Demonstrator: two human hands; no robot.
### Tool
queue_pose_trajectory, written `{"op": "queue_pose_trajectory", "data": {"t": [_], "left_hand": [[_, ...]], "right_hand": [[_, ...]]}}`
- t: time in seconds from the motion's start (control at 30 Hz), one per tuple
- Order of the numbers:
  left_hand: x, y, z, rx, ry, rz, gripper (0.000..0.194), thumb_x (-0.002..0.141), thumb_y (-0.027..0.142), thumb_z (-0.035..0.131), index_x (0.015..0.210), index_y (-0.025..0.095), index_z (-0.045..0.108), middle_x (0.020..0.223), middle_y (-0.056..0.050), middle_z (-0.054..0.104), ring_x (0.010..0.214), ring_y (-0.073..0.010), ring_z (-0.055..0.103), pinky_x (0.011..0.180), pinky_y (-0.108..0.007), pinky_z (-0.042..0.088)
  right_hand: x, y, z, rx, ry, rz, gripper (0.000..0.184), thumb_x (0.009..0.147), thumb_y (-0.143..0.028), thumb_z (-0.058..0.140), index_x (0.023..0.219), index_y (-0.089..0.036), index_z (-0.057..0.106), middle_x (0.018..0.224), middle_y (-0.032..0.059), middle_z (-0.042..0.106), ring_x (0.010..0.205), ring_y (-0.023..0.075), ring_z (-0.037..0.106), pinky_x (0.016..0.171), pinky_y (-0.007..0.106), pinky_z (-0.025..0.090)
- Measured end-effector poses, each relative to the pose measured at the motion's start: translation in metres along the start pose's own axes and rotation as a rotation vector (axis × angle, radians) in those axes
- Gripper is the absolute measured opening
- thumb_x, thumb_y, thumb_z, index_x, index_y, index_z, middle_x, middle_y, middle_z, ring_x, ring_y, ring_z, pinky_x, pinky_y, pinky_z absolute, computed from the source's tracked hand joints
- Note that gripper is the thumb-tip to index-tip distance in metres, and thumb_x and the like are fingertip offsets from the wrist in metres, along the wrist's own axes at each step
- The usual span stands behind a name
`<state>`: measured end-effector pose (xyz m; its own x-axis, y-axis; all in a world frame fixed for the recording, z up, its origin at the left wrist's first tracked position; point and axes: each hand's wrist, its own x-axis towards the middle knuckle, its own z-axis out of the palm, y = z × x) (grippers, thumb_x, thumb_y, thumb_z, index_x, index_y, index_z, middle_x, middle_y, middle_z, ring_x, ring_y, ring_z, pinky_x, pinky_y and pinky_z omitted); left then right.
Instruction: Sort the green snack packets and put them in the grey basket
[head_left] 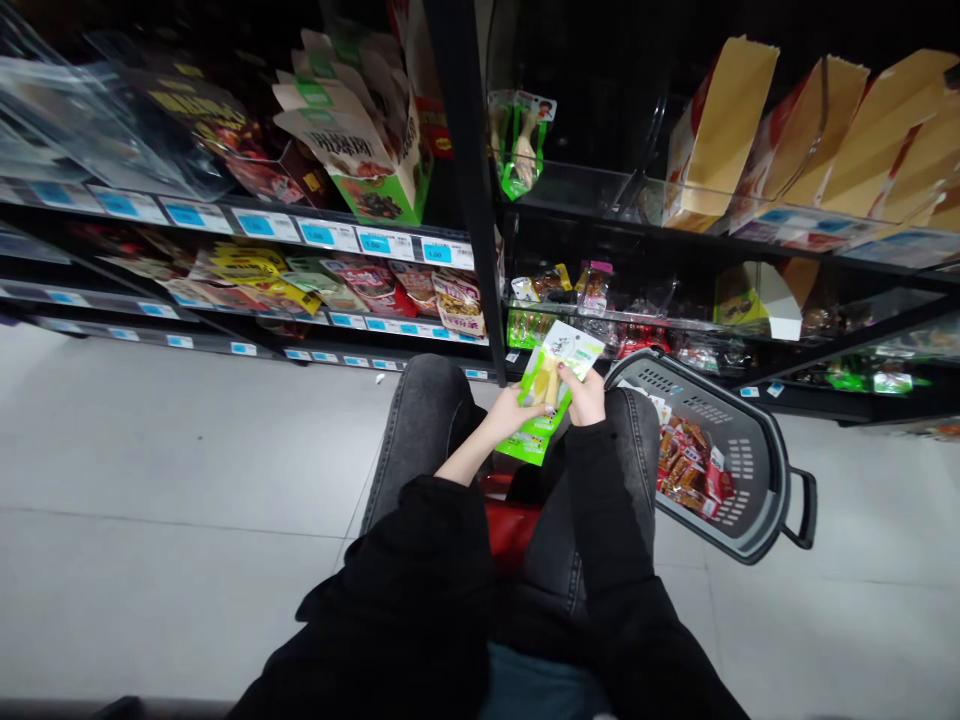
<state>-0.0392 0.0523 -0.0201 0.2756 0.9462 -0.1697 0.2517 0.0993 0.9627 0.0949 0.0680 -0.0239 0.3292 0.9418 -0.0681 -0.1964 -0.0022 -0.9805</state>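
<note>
Closest to the camera it's black sleeves and dark grey jeans, with something red (511, 535) showing between the legs, can't tell what. Just past that, around the middle of the frame, the left hand (510, 412) and right hand (586, 396) are both closed on some green-and-white packets (553, 368), looks like more than one overlapping. Left has the left edge, right has the right edge, and there's a pale piece of food visible through the front.

Right of the knees is a grey basket (777, 505) with slotted walls and a black handle, sitting on the tiles, and there's a pile of small red-wrapped snacks (684, 465) in it.

Further back, the shelf on the left has a row of colourful pouches (375, 285) down low, and above those a white-and-green carton (379, 170) with its top flaps up. Right of the black post, a similar green packet (523, 150) stands behind a clear plastic front, and upper right there's a line of cut-open cardboard boxes (731, 130), can't see what's inside those
</note>
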Motion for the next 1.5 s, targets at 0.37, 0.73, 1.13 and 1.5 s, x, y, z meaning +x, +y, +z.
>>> {"op": "queue_pose_trajectory", "data": {"t": [0.37, 0.73, 1.13, 1.5], "left_hand": [[0.0, 0.004, 0.0, -0.096, 0.003, -0.005, 0.042, 0.059, 0.025, 0.069, 0.098, 0.01, 0.064, 0.099, -0.01, 0.068, 0.091, -0.0257, 0.063, 0.081, -0.035, 0.049], [-0.001, 0.004, -0.003, -0.242, 0.033, -0.102, 0.038, 0.058, 0.025, 0.069, 0.094, 0.011, 0.066, 0.094, -0.008, 0.07, 0.089, -0.0267, 0.064, 0.081, -0.037, 0.05], [0.002, 0.002, -0.003, -0.159, 0.062, -0.091, 0.045, 0.059, 0.034, 0.072, 0.096, 0.01, 0.065, 0.098, -0.01, 0.069, 0.091, -0.0267, 0.063, 0.081, -0.037, 0.049], [0.007, -0.006, -0.002, -0.275, 0.065, -0.108, 0.044, 0.062, 0.046, 0.066, 0.088, 0.011, 0.069, 0.092, -0.011, 0.07, 0.093, -0.0287, 0.061, 0.084, -0.038, 0.044]], "right_hand": [[0.004, 0.007, -0.007, -0.195, -0.063, -0.048, 0.042, 0.06, -0.041, 0.069, 0.091, -0.013, 0.065, 0.092, 0.0075, 0.07, 0.085, 0.0209, 0.063, 0.08, 0.035, 0.049], [0.004, -0.001, -0.015, -0.234, -0.271, 0.009, 0.037, 0.059, -0.041, 0.071, 0.084, -0.014, 0.067, 0.088, 0.0064, 0.07, 0.081, 0.0212, 0.064, 0.079, 0.036, 0.05], [0.004, -0.003, -0.012, -0.309, -0.234, 0.008, 0.039, 0.058, -0.045, 0.07, 0.08, -0.012, 0.068, 0.081, 0.0062, 0.07, 0.074, 0.0189, 0.063, 0.072, 0.031, 0.05], [0.01, 0.003, -0.014, -0.287, -0.097, -0.004, 0.034, 0.055, -0.042, 0.071, 0.074, -0.014, 0.066, 0.077, 0.006, 0.069, 0.074, 0.0198, 0.063, 0.073, 0.033, 0.05]]}}
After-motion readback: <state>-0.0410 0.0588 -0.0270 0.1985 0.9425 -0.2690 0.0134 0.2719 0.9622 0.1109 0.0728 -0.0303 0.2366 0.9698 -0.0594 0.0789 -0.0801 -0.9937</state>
